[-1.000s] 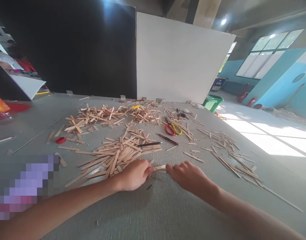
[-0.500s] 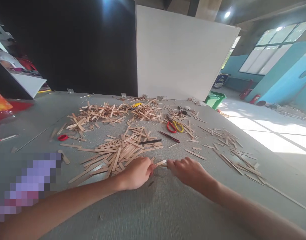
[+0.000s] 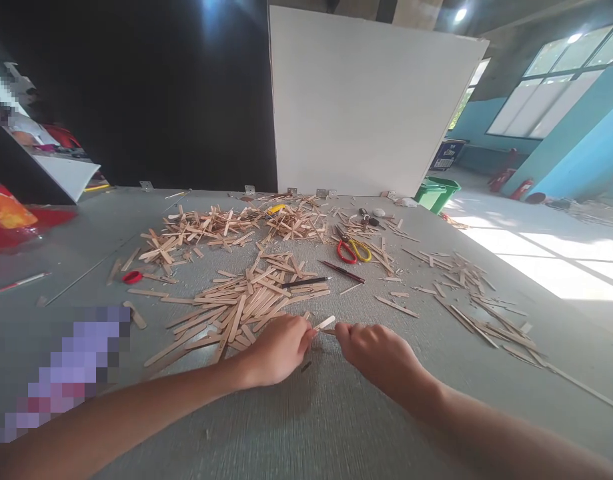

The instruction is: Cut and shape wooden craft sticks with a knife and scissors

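Note:
Over the near middle of the table (image 3: 266, 433), my left hand (image 3: 281, 348) is closed in a pinch on a wooden craft stick (image 3: 327, 323), whose pale rounded end points right. Facing it, my right hand (image 3: 379, 350) is closed with thumb and fingers pressed together. A thin strip of wood (image 3: 330, 331) runs from its fingertips toward the stick; whether the two pieces are joined I cannot tell. Just beyond my left hand spreads a pile of loose craft sticks (image 3: 259, 293). A small dark piece (image 3: 306, 366) lies beneath the hands.
Behind the pile lie a black pen (image 3: 306, 283), a dark red pen (image 3: 342, 271) and scissors with red and yellow handles (image 3: 353, 250). A red ring (image 3: 133, 277) sits left. Split sticks (image 3: 471, 320) scatter right. Black (image 3: 176, 100) and white panels (image 3: 371, 107) stand behind.
The view has shifted slightly, moving most things a little right in the picture. The craft stick in my left hand is tilted more steeply upward, and the strip now shows apart below it.

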The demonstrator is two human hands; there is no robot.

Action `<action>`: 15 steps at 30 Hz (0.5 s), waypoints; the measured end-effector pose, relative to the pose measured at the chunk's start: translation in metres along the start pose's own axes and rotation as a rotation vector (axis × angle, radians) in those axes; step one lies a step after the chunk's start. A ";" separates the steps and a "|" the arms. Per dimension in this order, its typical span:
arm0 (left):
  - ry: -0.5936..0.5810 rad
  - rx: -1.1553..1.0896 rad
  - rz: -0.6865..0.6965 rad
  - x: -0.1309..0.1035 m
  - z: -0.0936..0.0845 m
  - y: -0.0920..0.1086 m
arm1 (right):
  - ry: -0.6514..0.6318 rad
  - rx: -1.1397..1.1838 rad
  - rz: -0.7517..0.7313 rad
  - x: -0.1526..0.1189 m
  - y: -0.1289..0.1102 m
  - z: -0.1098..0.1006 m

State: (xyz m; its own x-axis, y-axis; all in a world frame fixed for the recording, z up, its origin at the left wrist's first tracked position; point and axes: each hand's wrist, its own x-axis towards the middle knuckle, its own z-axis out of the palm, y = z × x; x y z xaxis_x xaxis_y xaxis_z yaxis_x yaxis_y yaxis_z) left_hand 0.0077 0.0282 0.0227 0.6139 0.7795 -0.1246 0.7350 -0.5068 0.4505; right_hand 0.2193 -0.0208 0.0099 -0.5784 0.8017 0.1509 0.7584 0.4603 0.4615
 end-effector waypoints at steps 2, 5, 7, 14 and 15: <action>0.017 0.002 -0.010 0.000 0.001 -0.001 | -0.027 0.014 -0.017 0.002 0.000 0.001; 0.031 -0.001 -0.012 0.001 0.003 -0.002 | -0.068 0.018 -0.041 0.004 0.004 0.005; 0.034 -0.009 -0.006 0.001 0.004 -0.003 | -0.071 0.006 -0.030 0.003 0.005 0.007; 0.087 -0.100 0.000 0.000 0.009 -0.002 | 0.116 0.149 0.127 -0.002 0.015 -0.003; 0.096 -0.115 -0.006 -0.001 0.009 -0.001 | 0.125 0.198 0.120 -0.003 0.019 -0.006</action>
State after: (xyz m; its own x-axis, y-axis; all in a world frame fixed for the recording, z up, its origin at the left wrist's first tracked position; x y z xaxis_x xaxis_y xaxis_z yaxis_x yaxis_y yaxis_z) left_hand 0.0085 0.0247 0.0145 0.5751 0.8168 -0.0451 0.6975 -0.4608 0.5488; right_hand 0.2338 -0.0164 0.0235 -0.5038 0.8074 0.3071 0.8609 0.4400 0.2553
